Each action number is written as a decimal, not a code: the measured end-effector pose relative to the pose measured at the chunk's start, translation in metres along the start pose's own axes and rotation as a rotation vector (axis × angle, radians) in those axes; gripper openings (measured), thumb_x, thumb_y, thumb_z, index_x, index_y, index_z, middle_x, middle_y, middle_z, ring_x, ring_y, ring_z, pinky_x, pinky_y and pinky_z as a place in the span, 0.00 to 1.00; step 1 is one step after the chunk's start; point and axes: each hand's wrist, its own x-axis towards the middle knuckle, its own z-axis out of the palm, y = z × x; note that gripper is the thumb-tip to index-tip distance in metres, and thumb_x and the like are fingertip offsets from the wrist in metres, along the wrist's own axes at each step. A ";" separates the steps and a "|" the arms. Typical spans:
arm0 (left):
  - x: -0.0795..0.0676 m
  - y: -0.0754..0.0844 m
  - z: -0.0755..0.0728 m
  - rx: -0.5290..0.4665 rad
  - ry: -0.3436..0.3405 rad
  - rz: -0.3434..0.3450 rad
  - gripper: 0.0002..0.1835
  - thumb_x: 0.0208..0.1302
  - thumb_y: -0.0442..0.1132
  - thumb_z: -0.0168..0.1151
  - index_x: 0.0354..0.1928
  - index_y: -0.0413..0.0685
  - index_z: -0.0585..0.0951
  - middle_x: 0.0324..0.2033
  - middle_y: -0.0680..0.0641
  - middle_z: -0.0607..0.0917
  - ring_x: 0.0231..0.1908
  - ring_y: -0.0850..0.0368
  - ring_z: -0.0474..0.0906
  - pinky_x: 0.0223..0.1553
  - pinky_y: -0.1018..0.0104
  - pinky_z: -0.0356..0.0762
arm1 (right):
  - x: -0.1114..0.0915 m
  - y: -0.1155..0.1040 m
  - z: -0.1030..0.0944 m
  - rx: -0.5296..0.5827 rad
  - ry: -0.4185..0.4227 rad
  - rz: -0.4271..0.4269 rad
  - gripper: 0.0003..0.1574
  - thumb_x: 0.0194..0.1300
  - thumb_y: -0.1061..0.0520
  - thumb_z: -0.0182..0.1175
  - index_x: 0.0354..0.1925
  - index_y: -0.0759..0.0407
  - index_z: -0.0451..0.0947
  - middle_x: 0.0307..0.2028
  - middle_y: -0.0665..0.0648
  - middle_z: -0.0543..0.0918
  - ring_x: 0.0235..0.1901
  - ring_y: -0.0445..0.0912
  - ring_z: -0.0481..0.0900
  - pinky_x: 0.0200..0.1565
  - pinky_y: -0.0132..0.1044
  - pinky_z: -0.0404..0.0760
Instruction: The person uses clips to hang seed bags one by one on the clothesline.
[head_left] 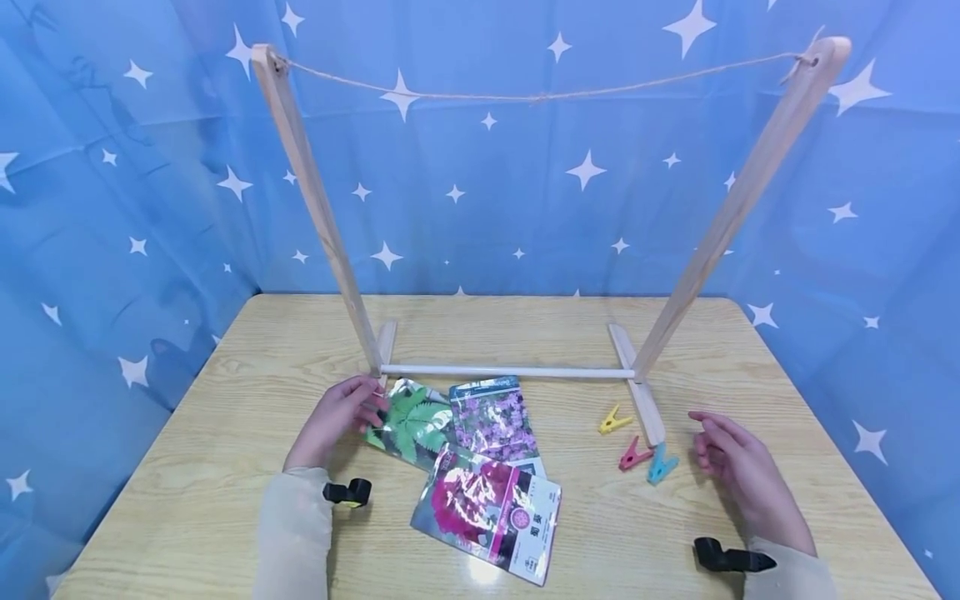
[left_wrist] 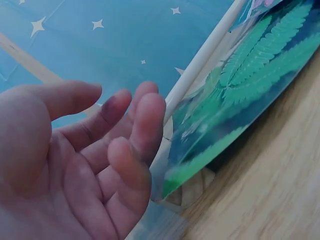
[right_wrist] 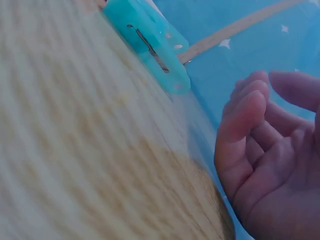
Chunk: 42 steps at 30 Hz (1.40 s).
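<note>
My left hand (head_left: 347,415) hovers with loosely curled fingers at the left end of a shiny packet with a green leaf picture (head_left: 415,423); nothing is in its palm in the left wrist view. Beside that packet lies one with purple flowers (head_left: 491,417), and a magenta flower packet (head_left: 480,510) overlaps both from the front. My right hand (head_left: 738,467), also loosely curled and holding nothing, is right of three clothespins: yellow (head_left: 615,420), red (head_left: 634,453) and blue (head_left: 662,465). In the right wrist view the blue clothespin (right_wrist: 147,45) is closest to it.
A wooden frame stands behind the packets, with a left post (head_left: 318,200), a right post (head_left: 738,208) and a white crossbar (head_left: 510,372) low down. Sagging twine (head_left: 480,97) joins the post tops. The wood-grain table (head_left: 202,467) meets a blue starry curtain (head_left: 495,217).
</note>
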 end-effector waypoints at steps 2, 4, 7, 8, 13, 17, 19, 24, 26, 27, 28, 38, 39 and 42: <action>0.001 0.001 0.000 -0.008 -0.013 0.006 0.23 0.66 0.52 0.46 0.47 0.37 0.72 0.34 0.39 0.81 0.25 0.52 0.78 0.22 0.66 0.74 | 0.001 0.001 0.001 -0.028 -0.013 0.018 0.25 0.68 0.50 0.46 0.57 0.64 0.63 0.26 0.51 0.74 0.24 0.39 0.72 0.23 0.32 0.74; 0.002 0.000 0.001 -0.005 -0.056 0.009 0.24 0.66 0.52 0.46 0.48 0.36 0.72 0.33 0.39 0.80 0.24 0.52 0.78 0.21 0.66 0.73 | 0.002 0.001 0.002 -0.056 -0.023 0.045 0.26 0.68 0.48 0.45 0.56 0.64 0.63 0.26 0.51 0.73 0.25 0.39 0.72 0.23 0.32 0.73; 0.001 -0.001 0.005 0.008 -0.159 0.006 0.24 0.66 0.51 0.46 0.51 0.36 0.71 0.35 0.37 0.80 0.26 0.50 0.78 0.22 0.63 0.75 | 0.003 0.001 0.004 -0.095 -0.041 0.089 0.29 0.68 0.46 0.44 0.57 0.66 0.61 0.27 0.51 0.74 0.25 0.39 0.72 0.23 0.32 0.74; 0.002 -0.001 0.006 0.018 -0.196 0.013 0.25 0.67 0.51 0.45 0.52 0.35 0.70 0.36 0.37 0.80 0.27 0.49 0.78 0.22 0.62 0.75 | 0.004 0.001 0.005 -0.112 -0.047 0.095 0.30 0.68 0.46 0.44 0.57 0.67 0.60 0.27 0.51 0.73 0.25 0.39 0.72 0.23 0.32 0.74; 0.000 0.007 0.019 0.076 -0.265 0.031 0.23 0.65 0.50 0.48 0.54 0.41 0.71 0.38 0.38 0.80 0.30 0.45 0.78 0.27 0.58 0.77 | 0.007 0.000 0.005 -0.190 -0.061 0.082 0.33 0.68 0.45 0.42 0.58 0.71 0.59 0.27 0.50 0.73 0.24 0.39 0.71 0.23 0.31 0.73; -0.002 0.017 0.031 0.145 -0.299 0.047 0.21 0.65 0.51 0.48 0.52 0.43 0.73 0.38 0.40 0.80 0.29 0.46 0.78 0.28 0.56 0.77 | 0.006 0.000 0.004 -0.260 -0.051 0.107 0.33 0.68 0.42 0.42 0.57 0.68 0.61 0.26 0.50 0.73 0.23 0.38 0.71 0.23 0.32 0.73; -0.002 0.018 0.036 0.173 -0.325 0.053 0.21 0.66 0.49 0.47 0.52 0.42 0.73 0.37 0.40 0.80 0.28 0.46 0.78 0.28 0.56 0.77 | 0.004 0.000 0.003 -0.297 -0.055 0.114 0.34 0.67 0.42 0.42 0.57 0.67 0.62 0.26 0.50 0.73 0.23 0.39 0.71 0.23 0.33 0.73; -0.007 0.014 0.042 0.224 -0.323 0.031 0.17 0.69 0.43 0.44 0.50 0.38 0.73 0.33 0.38 0.79 0.25 0.45 0.77 0.27 0.54 0.76 | 0.000 0.003 0.003 -0.342 -0.101 0.118 0.32 0.67 0.44 0.45 0.58 0.67 0.63 0.26 0.53 0.75 0.22 0.42 0.72 0.22 0.35 0.73; -0.008 0.011 0.044 0.243 -0.298 0.021 0.16 0.68 0.42 0.45 0.49 0.37 0.74 0.32 0.38 0.79 0.24 0.44 0.76 0.26 0.53 0.76 | -0.001 0.004 0.003 -0.348 -0.116 0.126 0.32 0.67 0.45 0.46 0.58 0.67 0.63 0.26 0.55 0.77 0.21 0.42 0.72 0.21 0.36 0.73; -0.008 0.011 0.045 0.253 -0.287 0.019 0.16 0.68 0.42 0.45 0.48 0.37 0.74 0.31 0.38 0.79 0.24 0.45 0.76 0.26 0.53 0.76 | -0.001 0.004 0.003 -0.350 -0.123 0.130 0.32 0.66 0.45 0.47 0.58 0.67 0.62 0.26 0.57 0.78 0.20 0.42 0.72 0.21 0.36 0.73; -0.008 0.011 0.046 0.259 -0.283 0.016 0.16 0.68 0.43 0.46 0.47 0.38 0.75 0.31 0.39 0.79 0.24 0.45 0.76 0.26 0.54 0.76 | -0.001 0.005 0.003 -0.355 -0.131 0.134 0.32 0.66 0.46 0.47 0.58 0.67 0.62 0.27 0.59 0.79 0.20 0.42 0.72 0.20 0.36 0.73; -0.001 0.014 0.066 0.304 -0.417 0.077 0.16 0.65 0.49 0.48 0.39 0.45 0.79 0.25 0.41 0.80 0.18 0.51 0.77 0.20 0.58 0.76 | -0.001 0.002 0.008 -0.418 -0.126 0.204 0.33 0.64 0.43 0.50 0.59 0.62 0.64 0.31 0.64 0.79 0.18 0.42 0.70 0.20 0.38 0.74; -0.001 0.013 0.068 0.308 -0.422 0.080 0.16 0.65 0.49 0.48 0.38 0.46 0.79 0.25 0.41 0.80 0.18 0.52 0.77 0.20 0.58 0.76 | -0.001 0.001 0.009 -0.420 -0.128 0.201 0.33 0.64 0.43 0.50 0.59 0.63 0.64 0.31 0.64 0.79 0.18 0.42 0.70 0.20 0.37 0.74; 0.000 0.013 0.072 0.325 -0.430 0.074 0.15 0.66 0.50 0.48 0.37 0.47 0.79 0.26 0.42 0.81 0.18 0.52 0.77 0.20 0.58 0.77 | -0.001 0.001 0.009 -0.425 -0.152 0.182 0.33 0.65 0.45 0.50 0.59 0.64 0.62 0.30 0.64 0.78 0.18 0.42 0.70 0.20 0.38 0.74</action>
